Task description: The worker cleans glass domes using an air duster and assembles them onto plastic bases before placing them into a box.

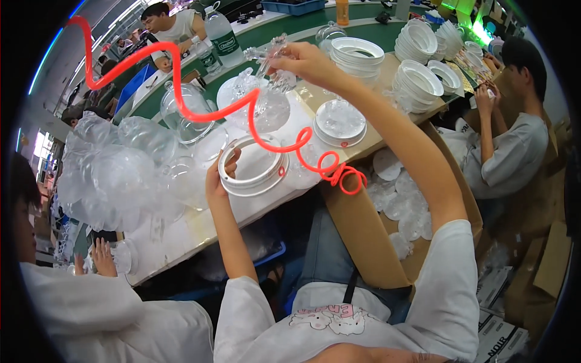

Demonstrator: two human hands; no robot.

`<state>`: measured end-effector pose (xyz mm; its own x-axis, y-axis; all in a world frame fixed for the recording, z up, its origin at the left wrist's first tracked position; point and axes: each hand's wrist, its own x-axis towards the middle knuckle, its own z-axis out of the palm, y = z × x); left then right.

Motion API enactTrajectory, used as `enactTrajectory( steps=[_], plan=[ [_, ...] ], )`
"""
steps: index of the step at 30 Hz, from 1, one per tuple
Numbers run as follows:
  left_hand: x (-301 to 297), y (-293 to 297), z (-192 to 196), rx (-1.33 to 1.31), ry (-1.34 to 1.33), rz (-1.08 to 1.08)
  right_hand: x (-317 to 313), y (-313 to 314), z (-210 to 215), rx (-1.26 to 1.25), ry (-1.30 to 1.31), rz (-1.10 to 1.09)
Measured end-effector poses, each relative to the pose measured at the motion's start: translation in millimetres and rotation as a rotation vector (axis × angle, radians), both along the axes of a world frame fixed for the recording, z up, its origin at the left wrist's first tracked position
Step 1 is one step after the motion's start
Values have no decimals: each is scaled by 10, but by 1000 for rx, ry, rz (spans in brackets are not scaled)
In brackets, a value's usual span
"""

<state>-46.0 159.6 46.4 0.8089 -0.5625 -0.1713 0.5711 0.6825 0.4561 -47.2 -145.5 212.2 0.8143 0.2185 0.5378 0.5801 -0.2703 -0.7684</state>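
My left hand point(216, 177) grips the near-left rim of a white ring-shaped plastic base point(253, 164) lying on the worktable. My right hand point(301, 61) is raised over the table and holds a clear tool point(266, 54) with a transparent body. A red coiled hose point(242, 107) runs from the upper left, sags across the table and ends in tight loops near the cardboard box. A clear plastic dome point(260, 103) sits under the raised hand.
Clear domes in plastic bags point(121, 169) pile up at left. Stacks of white rings point(417, 81) stand at the back right. A cardboard box point(363, 230) with clear discs sits by my lap. Other people work at left, right and across the green conveyor point(290, 27).
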Motion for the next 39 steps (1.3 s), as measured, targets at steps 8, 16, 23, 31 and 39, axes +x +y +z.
enactTrajectory(
  steps=[8, 16, 23, 31, 39],
  plan=[
    [8, -372, -247, -963, 144, 124, 163, 128, -388, 247, 131, -170],
    [-216, 637, -472, -293, -129, 188, -768, -364, -51, 718, 18, -360],
    [-281, 420, -136, 727, -288, 94, -2234, -304, -576, 389, 105, -4],
    [-244, 235, -400, 890, -384, 218, -1334, 1408, -1143, 273, 295, 12],
    [-61, 469, -1167, 864, -785, 759, -741, 1725, -1998, 727, 459, -179]
  ],
)
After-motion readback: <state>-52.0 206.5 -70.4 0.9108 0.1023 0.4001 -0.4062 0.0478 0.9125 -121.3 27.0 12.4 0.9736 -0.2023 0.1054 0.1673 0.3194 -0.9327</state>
